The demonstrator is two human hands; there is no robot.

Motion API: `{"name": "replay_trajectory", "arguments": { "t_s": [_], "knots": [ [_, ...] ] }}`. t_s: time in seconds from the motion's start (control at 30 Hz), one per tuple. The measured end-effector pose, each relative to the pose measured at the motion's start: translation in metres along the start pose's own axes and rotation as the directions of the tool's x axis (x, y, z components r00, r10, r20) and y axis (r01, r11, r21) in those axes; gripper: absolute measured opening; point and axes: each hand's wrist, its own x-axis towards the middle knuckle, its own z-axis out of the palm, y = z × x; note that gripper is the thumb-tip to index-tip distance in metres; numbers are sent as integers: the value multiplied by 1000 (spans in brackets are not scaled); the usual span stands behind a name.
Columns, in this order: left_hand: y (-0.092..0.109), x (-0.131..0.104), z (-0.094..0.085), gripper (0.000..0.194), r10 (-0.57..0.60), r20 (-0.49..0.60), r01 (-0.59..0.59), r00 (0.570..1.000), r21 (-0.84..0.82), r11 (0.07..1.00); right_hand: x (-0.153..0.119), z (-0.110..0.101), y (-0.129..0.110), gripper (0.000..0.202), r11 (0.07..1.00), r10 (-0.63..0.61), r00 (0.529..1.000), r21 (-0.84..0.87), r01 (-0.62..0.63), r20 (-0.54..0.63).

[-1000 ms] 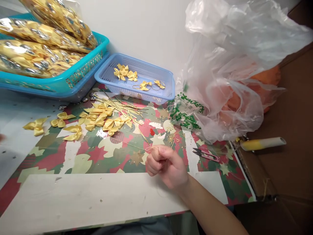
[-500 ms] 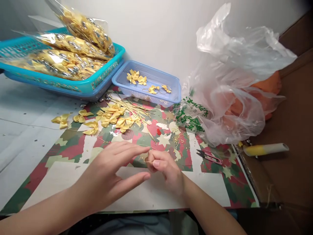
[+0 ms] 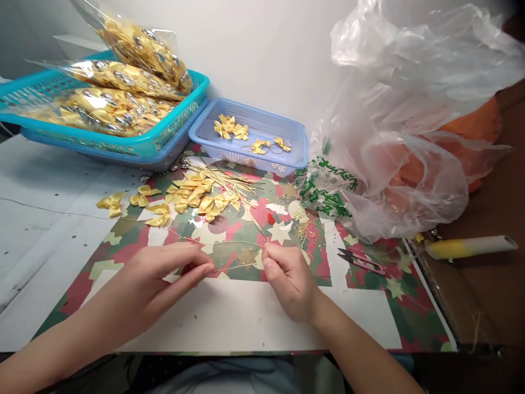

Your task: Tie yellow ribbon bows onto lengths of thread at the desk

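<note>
A thin gold cord (image 3: 235,267) stretches between my two hands low over the near part of the table. My left hand (image 3: 170,279) pinches one end of it between thumb and forefinger. My right hand (image 3: 292,280) is closed in a fist around the other end, thumb on top. A second strand curves from the right fist toward the left, just above the first. Beyond my hands lie several yellow ribbon bows (image 3: 191,191) and a bundle of gold cords (image 3: 232,180). What else the right fist may hide, I cannot tell.
A turquoise basket (image 3: 153,139) with bagged bows stands back left, beside a blue basket (image 3: 305,150) holding several bows. On the right are a plastic bag (image 3: 426,197), pink-handled thread snips (image 3: 365,261) and a yellow-white tube (image 3: 471,247). A red bit (image 3: 270,219) lies mid-table.
My left hand has drawn back to the left and closed from spread fingers into a pinch. The cord now shows stretched between the hands. The right fist has shifted slightly right.
</note>
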Motion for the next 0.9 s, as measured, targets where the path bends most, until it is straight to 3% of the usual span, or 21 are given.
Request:
{"name": "replay_trajectory", "arguments": {
  "t_s": [0.2, 0.43, 0.53, 0.63, 0.77, 0.9],
  "knots": [
    [-10, -6, -13, 23, -12, -40, 13, 999, 38, 999, 1, 2, 0, 28, 998, 12, 999, 56, -14, 45],
    [-3, -4, -18, 27, -217, -162, 230, 963, 67, 971, 1, 3, 2, 27, 997, 16, 998, 73, -21, 67],
    [-3, 1, -17, 22, -98, -140, 112, 985, 101, 989, 1, 3, 2, 28, 997, 16, 998, 77, -21, 65],
    [-2, 6, -9, 17, 56, -50, -50, 997, 116, 992, 1, 3, 2, 28, 997, 8, 998, 82, -14, 67],
    [5, 15, 11, 22, 132, 112, -141, 985, 68, 988, 1, 2, 1, 27, 996, 0, 997, 89, -6, 74],
    [11, 23, 26, 21, 152, 208, -164, 966, 37, 986, 2, 1, 3, 27, 995, 3, 998, 100, -10, 65]
  ]
}}
